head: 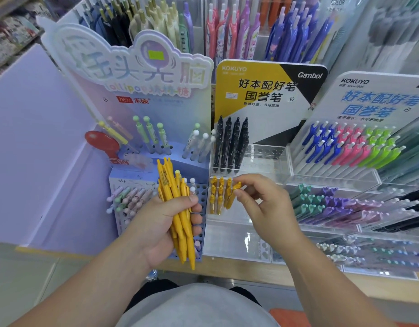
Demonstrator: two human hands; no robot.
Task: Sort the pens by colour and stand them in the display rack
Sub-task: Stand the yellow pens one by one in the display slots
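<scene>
My left hand (156, 223) grips a bundle of several yellow pens (177, 208), tips pointing down toward me. My right hand (262, 204) pinches the top of one yellow pen (233, 194) between thumb and forefinger, at the right end of the yellow pens standing (215, 194) in the clear acrylic display rack (227, 241). Several black pens (229, 142) stand in the rack's rear tier, under the yellow and black sign.
A blue lollipop-pen stand (180, 152) with pastel pens stands left of the rack. To the right, tiered racks hold blue, pink and green pens (349, 145) and teal, purple and black pens (345, 206). A wooden shelf edge (250, 272) runs below.
</scene>
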